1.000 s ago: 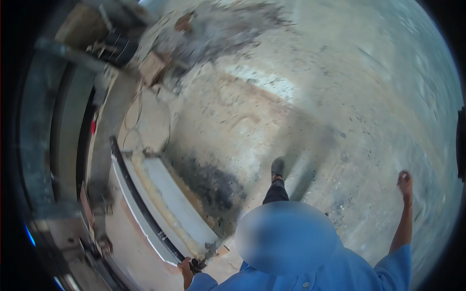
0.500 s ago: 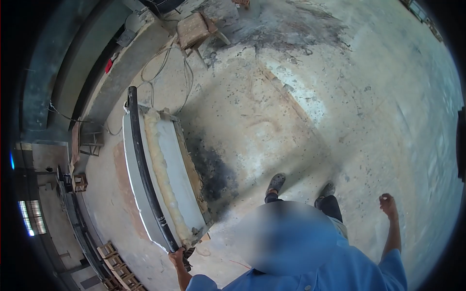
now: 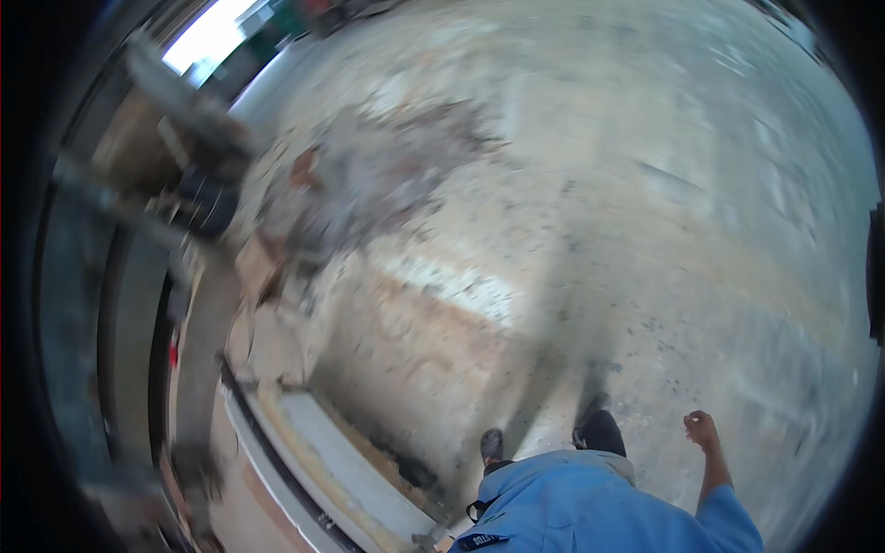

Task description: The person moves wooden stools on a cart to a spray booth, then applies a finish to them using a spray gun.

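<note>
Where white panel ends, wide floor

Place: by the look of it, a workshop or industrial shed
Floor: broad, bare and concrete-like, scuffed and speckled with dirt
Stain: a big dark, rough patch towards eleven o'clock
Opening: bright, between ten and eleven o'clock
Ledge: low and grey, along the nine o'clock side
Black container: drum-like but blurred, between nine and ten o'clock
Panel: white, with a yellowish foam-like strip, at seven o'clock
</note>
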A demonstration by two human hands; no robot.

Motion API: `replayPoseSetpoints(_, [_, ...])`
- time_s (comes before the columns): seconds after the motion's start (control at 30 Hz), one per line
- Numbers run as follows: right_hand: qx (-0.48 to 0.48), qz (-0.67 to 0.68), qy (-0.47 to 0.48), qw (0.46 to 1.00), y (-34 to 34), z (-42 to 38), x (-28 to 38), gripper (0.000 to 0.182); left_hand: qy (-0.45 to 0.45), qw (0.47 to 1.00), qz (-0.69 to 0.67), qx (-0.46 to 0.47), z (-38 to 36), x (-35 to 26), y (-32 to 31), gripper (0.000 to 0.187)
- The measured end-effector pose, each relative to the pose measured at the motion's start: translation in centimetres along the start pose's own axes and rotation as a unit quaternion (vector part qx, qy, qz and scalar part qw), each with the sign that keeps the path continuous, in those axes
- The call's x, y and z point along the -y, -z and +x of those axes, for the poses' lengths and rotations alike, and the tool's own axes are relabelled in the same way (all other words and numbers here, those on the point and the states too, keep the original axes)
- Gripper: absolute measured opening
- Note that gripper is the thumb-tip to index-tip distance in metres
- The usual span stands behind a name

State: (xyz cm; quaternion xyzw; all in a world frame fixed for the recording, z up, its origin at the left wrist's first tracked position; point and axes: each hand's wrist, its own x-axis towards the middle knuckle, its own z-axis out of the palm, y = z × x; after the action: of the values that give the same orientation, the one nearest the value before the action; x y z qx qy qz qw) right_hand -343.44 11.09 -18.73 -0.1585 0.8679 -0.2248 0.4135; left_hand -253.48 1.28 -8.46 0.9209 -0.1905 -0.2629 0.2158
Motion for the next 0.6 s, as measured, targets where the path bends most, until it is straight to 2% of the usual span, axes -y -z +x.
replayPoseSetpoints(0.07, [-0.046,0.020,-0.065,0.997,2.8,-1.3,-6.2,0.034,-0.037,0.998,0.013,0.039,-1.1,-5.5,-5.6,0.036])
replayPoseSetpoints(0.1, [-0.061,0.036,-0.084,0.994,4.7,-2.8,-8.0,0.034,-0.051,0.997,0.023,0.053,-2.1,-8.0,-7.3,0.037])
replayPoseSetpoints(0.2, [-0.065,0.066,-0.240,0.966,10.2,-5.0,-10.8,0.030,-0.085,0.991,0.032,0.093,-5.0,-16.1,-13.4,0.040])
replayPoseSetpoints(0.27, [-0.109,0.121,-0.249,0.955,13.8,-3.7,-13.0,0.030,-0.085,0.990,0.031,0.109,-7.9,-19.7,-17.3,0.042])
replayPoseSetpoints(0.33, [-0.134,0.160,-0.253,0.945,15.2,-2.6,-14.3,0.029,-0.069,0.992,0.029,0.104,-10.8,-20.5,-17.9,0.044])
replayPoseSetpoints(0.4, [-0.197,0.220,-0.243,0.924,16.0,1.0,-13.5,0.027,-0.047,0.995,0.015,0.092,-13.6,-21.2,-19.3,0.046])
replayPoseSetpoints(0.53, [-0.115,0.194,-0.216,0.950,15.7,8.9,-7.2,0.030,-0.009,0.997,-0.013,0.070,-17.1,-23.3,-24.1,0.049])
replayPoseSetpoints(0.57, [-0.058,0.188,-0.160,0.967,15.7,12.4,-3.2,0.031,-0.132,0.987,0.028,0.089,-17.1,-24.9,-26.6,0.048])
replayPoseSetpoints(0.6, [-0.036,0.186,-0.150,0.970,16.0,13.7,-0.9,0.033,-0.259,0.957,0.071,0.111,-16.7,-25.8,-27.9,0.048])
